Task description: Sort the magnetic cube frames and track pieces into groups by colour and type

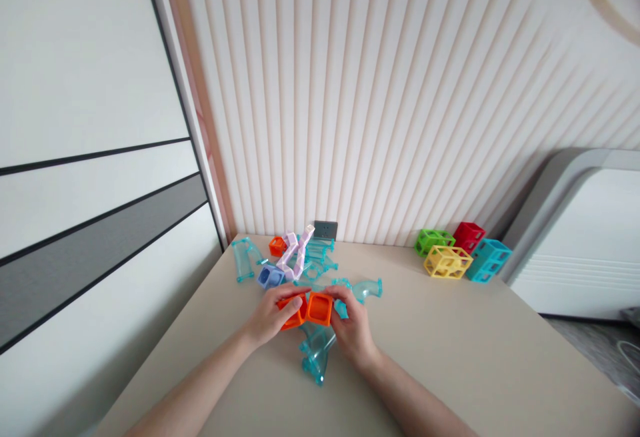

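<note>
My left hand (277, 313) is closed round an orange cube block (295, 317), with the thumb lying over its top. A second orange cube block (319, 309), its hollow side facing me, is in the closed fingers of my right hand (353, 323). The two blocks are side by side; I cannot tell whether they are joined. Below them on the table lies a clear teal tube piece (316, 353). Another curved teal tube (367, 289) is just beyond my right hand. A blue hollow block (271, 276) sits past my left hand.
Pale purple zigzag pieces (296, 255), a small orange block (277, 245) and several teal tubes (243, 260) lie at the back of the table (420, 350). Green (434, 241), yellow (447, 262), red (469, 237) and teal (489, 261) open-frame blocks stand at back right, near the ribbed wall.
</note>
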Action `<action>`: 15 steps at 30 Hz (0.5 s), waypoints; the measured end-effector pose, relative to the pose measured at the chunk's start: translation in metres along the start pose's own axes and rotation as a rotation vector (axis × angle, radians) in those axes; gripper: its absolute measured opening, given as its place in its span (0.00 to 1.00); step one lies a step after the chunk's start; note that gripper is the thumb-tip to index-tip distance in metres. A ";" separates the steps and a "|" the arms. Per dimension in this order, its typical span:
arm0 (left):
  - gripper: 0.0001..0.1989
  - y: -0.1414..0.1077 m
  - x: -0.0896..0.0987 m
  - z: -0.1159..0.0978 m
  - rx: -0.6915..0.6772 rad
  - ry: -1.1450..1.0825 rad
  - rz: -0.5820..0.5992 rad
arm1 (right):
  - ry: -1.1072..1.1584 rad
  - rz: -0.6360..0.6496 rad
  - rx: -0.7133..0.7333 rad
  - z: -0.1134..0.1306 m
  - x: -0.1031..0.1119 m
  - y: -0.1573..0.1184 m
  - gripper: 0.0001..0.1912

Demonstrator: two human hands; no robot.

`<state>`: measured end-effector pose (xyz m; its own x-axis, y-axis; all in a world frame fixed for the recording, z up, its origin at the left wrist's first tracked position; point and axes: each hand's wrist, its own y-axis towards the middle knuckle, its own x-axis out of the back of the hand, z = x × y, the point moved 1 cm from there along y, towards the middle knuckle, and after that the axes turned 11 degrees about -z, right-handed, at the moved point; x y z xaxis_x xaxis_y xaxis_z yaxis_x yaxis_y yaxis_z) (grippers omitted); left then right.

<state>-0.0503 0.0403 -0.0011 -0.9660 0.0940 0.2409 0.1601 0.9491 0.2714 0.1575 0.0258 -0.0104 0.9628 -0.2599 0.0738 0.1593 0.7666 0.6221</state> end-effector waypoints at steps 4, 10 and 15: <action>0.34 -0.001 0.001 0.000 0.024 -0.026 0.015 | -0.001 0.093 0.028 -0.001 0.001 -0.002 0.24; 0.35 -0.002 0.002 -0.011 -0.062 0.027 0.080 | -0.006 0.069 0.027 -0.001 0.004 0.003 0.23; 0.28 -0.002 0.001 -0.011 -0.048 -0.019 0.036 | -0.026 0.005 0.031 0.004 0.004 0.011 0.16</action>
<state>-0.0491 0.0353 0.0089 -0.9631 0.1334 0.2338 0.2035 0.9295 0.3076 0.1627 0.0307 0.0000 0.9574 -0.2718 0.0973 0.1473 0.7497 0.6452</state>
